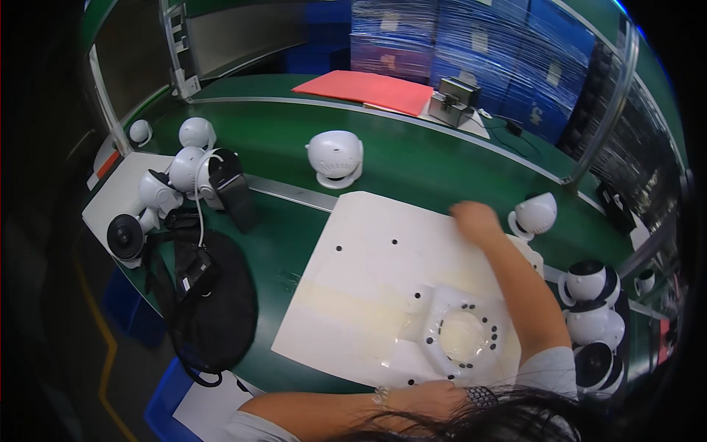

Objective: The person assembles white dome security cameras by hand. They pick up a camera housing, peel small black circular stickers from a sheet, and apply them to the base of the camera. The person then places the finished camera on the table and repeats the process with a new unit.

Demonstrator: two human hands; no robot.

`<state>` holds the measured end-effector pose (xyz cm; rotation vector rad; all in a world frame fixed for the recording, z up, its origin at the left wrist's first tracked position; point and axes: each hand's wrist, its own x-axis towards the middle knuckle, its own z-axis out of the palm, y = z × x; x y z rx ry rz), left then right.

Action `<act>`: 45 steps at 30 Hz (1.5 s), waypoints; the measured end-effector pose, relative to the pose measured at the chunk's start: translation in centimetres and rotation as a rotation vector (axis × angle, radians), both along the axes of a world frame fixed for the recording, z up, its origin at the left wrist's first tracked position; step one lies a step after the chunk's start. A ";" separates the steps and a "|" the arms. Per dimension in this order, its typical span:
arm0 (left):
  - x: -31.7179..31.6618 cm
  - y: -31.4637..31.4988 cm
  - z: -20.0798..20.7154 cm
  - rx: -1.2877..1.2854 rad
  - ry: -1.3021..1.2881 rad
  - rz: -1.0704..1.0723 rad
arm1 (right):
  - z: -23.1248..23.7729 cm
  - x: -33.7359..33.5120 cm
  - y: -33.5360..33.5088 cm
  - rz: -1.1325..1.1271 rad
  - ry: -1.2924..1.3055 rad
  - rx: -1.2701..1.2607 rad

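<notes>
A big white sheet [353, 295] lies on a green surface [280, 247]. The right fingers [459, 212] are by its far edge, the left fingers [448, 391] by its near edge. I can't tell if they are wide, narrow or holding anything. A clear plastic tray [436, 324] sits on the sheet, just past the left fingers. A round white gadget [537, 214] stands right of the right fingers. Wrapped blue boxes [475, 48] are piled far past them. A black bag [221, 317] lies well left of the left fingers.

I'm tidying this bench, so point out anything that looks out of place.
Two small round black discs sit toward the upper left of the flat white board, apart from those on the translucent plastic tray, seemingly stray. The board also has yellowish patches, perhaps staining.
</notes>
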<state>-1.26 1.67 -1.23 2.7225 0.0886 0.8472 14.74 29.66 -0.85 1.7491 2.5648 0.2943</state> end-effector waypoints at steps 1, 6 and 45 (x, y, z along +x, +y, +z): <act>0.0 -0.3 0.0 -0.002 0.015 -0.009 | -0.1 -4.2 0.1 0.145 0.202 -0.040; -0.8 -0.8 -0.5 -0.054 0.033 -0.068 | -0.8 -19.5 0.5 0.434 0.435 -0.213; -1.5 0.6 4.7 -1.172 -0.410 0.381 | 5.7 4.9 -28.6 0.612 0.937 0.176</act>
